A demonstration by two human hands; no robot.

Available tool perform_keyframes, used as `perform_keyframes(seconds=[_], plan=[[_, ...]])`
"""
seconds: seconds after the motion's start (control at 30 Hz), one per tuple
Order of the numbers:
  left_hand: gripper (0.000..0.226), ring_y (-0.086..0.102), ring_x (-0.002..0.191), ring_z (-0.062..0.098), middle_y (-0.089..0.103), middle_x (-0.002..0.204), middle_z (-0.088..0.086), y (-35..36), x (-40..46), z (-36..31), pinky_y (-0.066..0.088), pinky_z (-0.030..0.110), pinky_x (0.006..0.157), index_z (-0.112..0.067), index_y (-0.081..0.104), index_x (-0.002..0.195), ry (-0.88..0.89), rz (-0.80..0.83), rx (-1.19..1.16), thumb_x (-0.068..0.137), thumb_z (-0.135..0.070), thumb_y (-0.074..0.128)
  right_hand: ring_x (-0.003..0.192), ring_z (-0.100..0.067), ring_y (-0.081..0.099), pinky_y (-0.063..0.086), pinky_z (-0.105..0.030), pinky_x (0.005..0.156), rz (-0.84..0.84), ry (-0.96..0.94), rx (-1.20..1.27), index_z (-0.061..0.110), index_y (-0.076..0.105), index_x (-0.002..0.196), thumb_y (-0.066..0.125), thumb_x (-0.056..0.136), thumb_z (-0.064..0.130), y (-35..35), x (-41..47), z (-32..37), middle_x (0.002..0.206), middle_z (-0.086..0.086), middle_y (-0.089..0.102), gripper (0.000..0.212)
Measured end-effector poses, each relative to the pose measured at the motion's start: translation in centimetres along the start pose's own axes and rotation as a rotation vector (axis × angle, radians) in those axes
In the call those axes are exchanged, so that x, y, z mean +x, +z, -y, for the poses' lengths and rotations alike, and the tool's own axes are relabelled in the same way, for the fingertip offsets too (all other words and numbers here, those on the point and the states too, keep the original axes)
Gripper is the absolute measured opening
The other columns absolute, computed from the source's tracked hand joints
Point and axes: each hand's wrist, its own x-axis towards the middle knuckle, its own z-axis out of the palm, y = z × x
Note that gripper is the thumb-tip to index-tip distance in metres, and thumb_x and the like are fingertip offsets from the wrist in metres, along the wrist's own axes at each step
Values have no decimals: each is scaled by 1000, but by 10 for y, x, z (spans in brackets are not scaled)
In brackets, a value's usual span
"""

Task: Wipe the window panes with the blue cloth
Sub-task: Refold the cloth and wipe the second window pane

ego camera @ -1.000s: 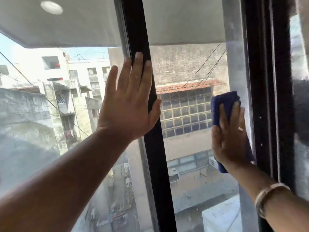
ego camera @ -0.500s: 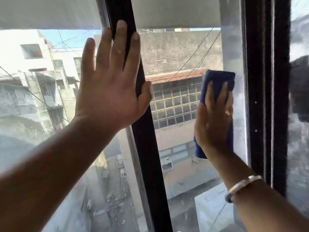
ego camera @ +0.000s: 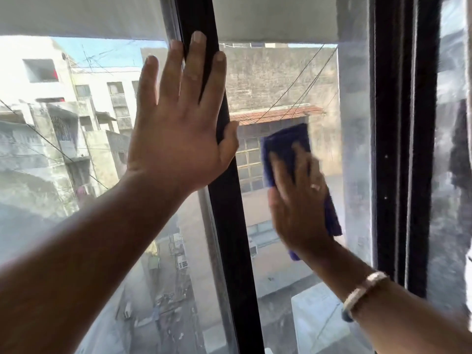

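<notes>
My right hand (ego camera: 300,200) presses a folded blue cloth (ego camera: 283,144) flat against the middle window pane (ego camera: 275,251), fingers spread over it and blurred by motion. The cloth shows above my fingertips and at the hand's right edge. My left hand (ego camera: 178,129) lies flat with fingers apart across the black centre frame bar (ego camera: 229,238), palm partly on the left pane (ego camera: 63,175). It holds nothing.
A thick black frame post (ego camera: 401,149) stands right of the wiped pane, with another hazy pane (ego camera: 449,200) beyond it. The left pane looks dusty. Buildings, wires and a street show through the glass. A white overhang (ego camera: 76,16) runs along the top.
My right hand and the cloth have slid leftward and down across the middle pane, away from the right frame post. My left hand stays braced on the centre bar.
</notes>
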Motion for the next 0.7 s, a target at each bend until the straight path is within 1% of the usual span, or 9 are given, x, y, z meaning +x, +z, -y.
perform_keyframes(seconds=[0.07,0.13,0.2,0.27,0.33,0.4,0.47,0.57,0.7], plan=[[76,10,155,41,4,168,22,1,-1,1,11,60,123,-9,7,161,7,-4,8,100,-54,17,131,-36,42,38,-50,101,81,-290,-5,30,41,142,39,98,35,5,-41,6,151,-12,38,44],[76,10,155,41,5,168,22,1,0,3,11,60,123,-9,8,161,7,-16,15,100,-53,18,125,-35,47,41,-48,98,142,-398,40,28,48,138,41,100,34,-2,-58,-28,145,-11,43,39],[75,11,155,41,6,168,23,2,2,4,12,61,123,-8,9,160,15,-27,4,100,-53,19,118,-40,51,44,-49,96,107,-243,50,20,51,137,44,98,30,-9,-51,-72,141,-18,47,41],[75,11,154,42,7,168,23,4,1,4,12,62,123,-8,9,160,16,-35,7,100,-52,19,116,-47,51,42,-51,98,28,89,41,11,51,138,42,95,27,-16,-25,-104,140,-26,47,47],[75,11,154,43,7,168,24,5,0,4,12,62,122,-7,9,160,13,-33,20,100,-52,18,120,-47,49,38,-50,101,-42,339,109,9,50,140,40,94,27,-16,-7,-92,142,-27,45,51],[74,8,155,43,7,168,23,4,1,2,11,62,122,-6,10,160,22,-28,22,101,-51,18,122,-40,49,36,-45,103,-43,238,178,15,50,140,40,99,29,-10,-19,-47,142,-21,45,45],[73,7,155,42,7,168,22,2,2,1,9,60,123,-6,11,159,50,-33,24,102,-51,20,121,-29,49,35,-36,105,24,-60,238,24,50,138,41,102,31,-4,-54,-9,141,-12,46,38],[84,6,156,41,8,168,21,-2,4,-5,8,57,123,-4,11,159,87,-14,-19,101,-63,22,120,-28,51,37,-36,107,145,-263,232,27,53,136,47,99,26,-10,-77,-30,140,-9,46,37],[91,2,156,41,2,169,21,-1,5,-14,7,56,124,-6,10,160,69,40,-25,97,-71,20,111,-47,56,45,-50,98,34,199,62,6,57,131,46,92,17,-25,-55,-125,133,-24,52,42]])
